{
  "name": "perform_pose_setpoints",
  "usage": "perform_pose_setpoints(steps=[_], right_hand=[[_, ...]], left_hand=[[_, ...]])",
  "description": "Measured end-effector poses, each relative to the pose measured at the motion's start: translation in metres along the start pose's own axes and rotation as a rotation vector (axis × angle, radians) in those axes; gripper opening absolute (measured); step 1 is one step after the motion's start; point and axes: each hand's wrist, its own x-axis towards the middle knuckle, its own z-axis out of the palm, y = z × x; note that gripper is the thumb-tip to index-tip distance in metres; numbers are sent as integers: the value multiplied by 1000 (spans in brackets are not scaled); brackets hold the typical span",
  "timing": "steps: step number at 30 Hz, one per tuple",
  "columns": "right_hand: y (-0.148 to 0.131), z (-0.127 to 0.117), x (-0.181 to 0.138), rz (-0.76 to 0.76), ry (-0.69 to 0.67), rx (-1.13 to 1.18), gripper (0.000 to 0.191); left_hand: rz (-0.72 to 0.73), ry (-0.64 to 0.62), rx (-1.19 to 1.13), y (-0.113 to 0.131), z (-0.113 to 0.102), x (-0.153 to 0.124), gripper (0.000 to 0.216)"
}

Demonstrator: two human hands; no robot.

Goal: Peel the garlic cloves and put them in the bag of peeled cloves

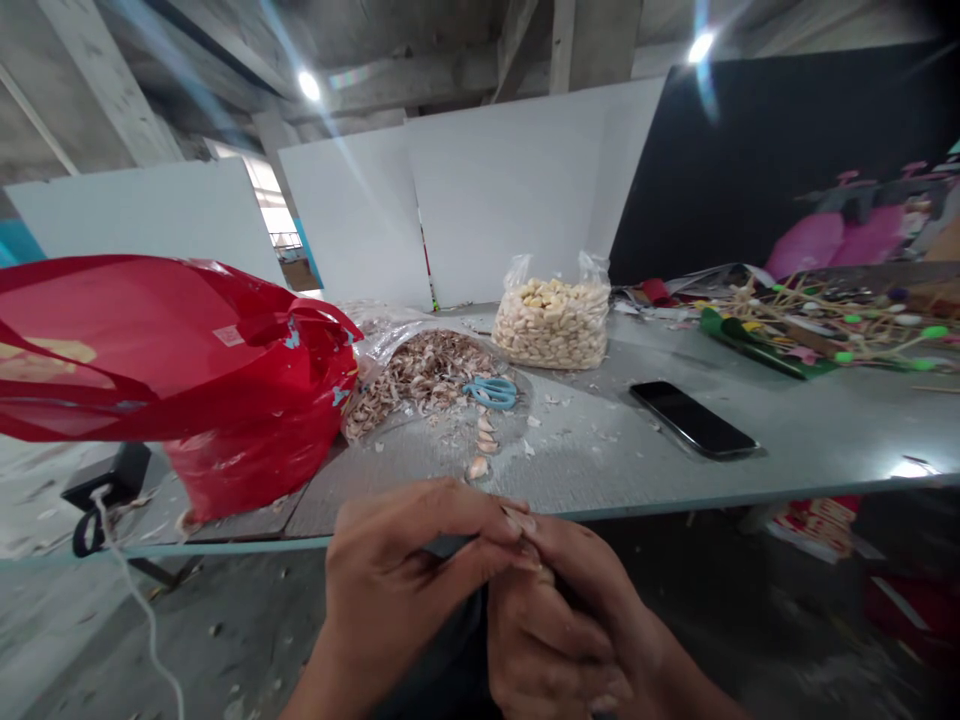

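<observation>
In front of the table's near edge, my left hand [420, 580] and my right hand [577, 610] meet, both closed. Between their fingertips is a garlic clove [548, 574], mostly hidden, with only a pale bit showing. My left thumb and forefinger pinch at its upper end, while my right fingers curl around it. Just beyond my hands, several unpeeled garlic cloves [486, 436] lie in a short row on the table. Behind them, blue-handled scissors [491, 392] rest against a heap of garlic skins [431, 370].
A clear bag of peeled garlic [553, 325] stands at the back. A large red plastic bag [255, 400] fills the left, by a black box [109, 475] with a white cable. To the right are a phone [694, 418] and a pile of sticks [832, 320].
</observation>
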Motion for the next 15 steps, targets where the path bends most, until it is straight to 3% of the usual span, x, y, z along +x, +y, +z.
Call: perform_pose_setpoints(steps=[3, 8, 15], right_hand=[[-2, 2, -1, -9, 27, -8, 83], [-1, 4, -5, 85, 214, -45, 79], [12, -2, -13, 67, 248, 35, 78]], left_hand=[[18, -5, 10, 0, 0, 2, 12], [72, -2, 40, 2, 1, 2, 18], [118, 27, 119, 1, 0, -5, 18]])
